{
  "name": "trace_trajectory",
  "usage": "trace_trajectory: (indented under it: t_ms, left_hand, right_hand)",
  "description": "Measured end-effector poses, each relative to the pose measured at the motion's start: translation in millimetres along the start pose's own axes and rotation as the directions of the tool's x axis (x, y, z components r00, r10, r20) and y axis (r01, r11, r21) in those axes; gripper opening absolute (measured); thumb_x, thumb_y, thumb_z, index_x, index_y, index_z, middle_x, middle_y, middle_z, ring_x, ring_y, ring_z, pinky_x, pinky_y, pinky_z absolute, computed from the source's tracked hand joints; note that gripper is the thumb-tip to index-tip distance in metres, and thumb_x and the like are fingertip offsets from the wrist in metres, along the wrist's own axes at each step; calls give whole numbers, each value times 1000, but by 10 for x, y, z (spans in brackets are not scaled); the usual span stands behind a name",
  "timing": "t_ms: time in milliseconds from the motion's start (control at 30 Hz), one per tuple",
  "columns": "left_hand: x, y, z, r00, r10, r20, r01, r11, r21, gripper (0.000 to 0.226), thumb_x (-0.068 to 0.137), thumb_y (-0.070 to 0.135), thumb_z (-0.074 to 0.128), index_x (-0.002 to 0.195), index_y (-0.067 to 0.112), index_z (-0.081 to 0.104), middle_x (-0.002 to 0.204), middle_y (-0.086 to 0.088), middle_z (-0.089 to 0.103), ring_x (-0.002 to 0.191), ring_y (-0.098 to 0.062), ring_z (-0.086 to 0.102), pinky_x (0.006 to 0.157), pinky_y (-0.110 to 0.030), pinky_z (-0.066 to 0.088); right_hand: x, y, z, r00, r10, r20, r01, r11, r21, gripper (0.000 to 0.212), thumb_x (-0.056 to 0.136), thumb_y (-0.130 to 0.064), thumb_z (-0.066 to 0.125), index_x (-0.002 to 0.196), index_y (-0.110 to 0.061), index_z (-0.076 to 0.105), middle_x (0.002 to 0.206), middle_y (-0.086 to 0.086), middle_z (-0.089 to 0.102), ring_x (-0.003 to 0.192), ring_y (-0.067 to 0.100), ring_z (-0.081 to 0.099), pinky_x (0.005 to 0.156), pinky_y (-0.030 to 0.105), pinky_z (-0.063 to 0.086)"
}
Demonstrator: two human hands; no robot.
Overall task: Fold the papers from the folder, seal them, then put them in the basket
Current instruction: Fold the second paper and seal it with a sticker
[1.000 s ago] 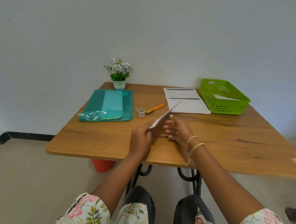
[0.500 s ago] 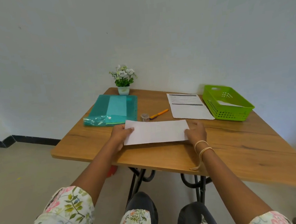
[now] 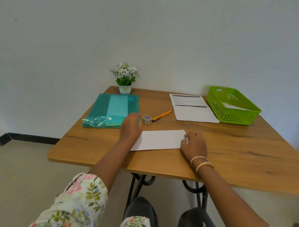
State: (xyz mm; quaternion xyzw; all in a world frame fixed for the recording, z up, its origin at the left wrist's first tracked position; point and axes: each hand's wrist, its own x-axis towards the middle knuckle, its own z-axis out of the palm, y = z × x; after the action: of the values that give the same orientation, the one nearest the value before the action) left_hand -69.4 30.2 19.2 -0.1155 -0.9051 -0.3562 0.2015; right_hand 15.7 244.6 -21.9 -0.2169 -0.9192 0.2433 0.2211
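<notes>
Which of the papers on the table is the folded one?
The blank white paper under the right hand; the sheet beside the basket lies flat, showing print.

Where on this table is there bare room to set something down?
Bare wood: right of the right hand, below the basket; and the near-left corner below the folder. Crowded: the back strip with tape roll, pen, printed sheet.

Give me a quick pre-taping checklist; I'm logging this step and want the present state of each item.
1. Folded paper flat on table: ok.
2. Right hand pinning the paper's right end: ok.
3. Left hand near the tape roll, not gripping it: ok.
4. Tape's loose end findable: cannot tell.
5. Basket has room; one paper inside: ok.
6. Tape on the fold: not ok.
</notes>
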Motion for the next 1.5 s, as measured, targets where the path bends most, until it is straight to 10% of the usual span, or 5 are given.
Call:
trace_trajectory:
  t_ms: [367, 767, 1033, 1500]
  left_hand:
    - [437, -13, 314, 960, 119, 252, -210, 904, 373, 31, 92, 13, 59, 120, 24, 65, 115, -7, 58, 112, -29, 51, 99, -38, 42]
    - [-194, 189, 245, 940, 99, 326, 44, 913, -405, 19, 86, 16, 67, 104, 11, 68, 115, 0, 65, 105, -13, 59, 89, -26, 49]
    - [-417, 195, 339, 877, 201, 436, -52, 943, -329, 25, 76, 32, 68, 99, 24, 67, 107, 8, 64, 101, -10, 58, 82, -22, 52]
    - [-448, 215, 328, 864, 225, 450, -93, 950, -297, 25, 79, 30, 69, 104, 30, 67, 115, 11, 65, 106, -6, 57, 88, -24, 51]
  right_hand:
    - [30, 47, 43, 999, -30, -30, 29, 999, -29, 23, 86, -25, 58, 109, -19, 62, 104, 2, 54, 90, 15, 51, 75, 27, 51]
    - [-22, -3, -13, 998, -44, -43, 45, 999, 23, 24, 88, -26, 58, 111, -20, 62, 106, 4, 54, 95, 16, 50, 76, 23, 44]
    - [-183, -59, -120, 877, -481, 9, 446, 819, 361, 25, 88, -21, 65, 113, -16, 67, 109, -3, 64, 98, 5, 57, 80, 18, 50]
    - [-153, -76, -118, 942, -318, 102, 248, 872, 423, 12, 84, -15, 71, 95, -19, 73, 90, -8, 70, 82, 2, 62, 72, 10, 50]
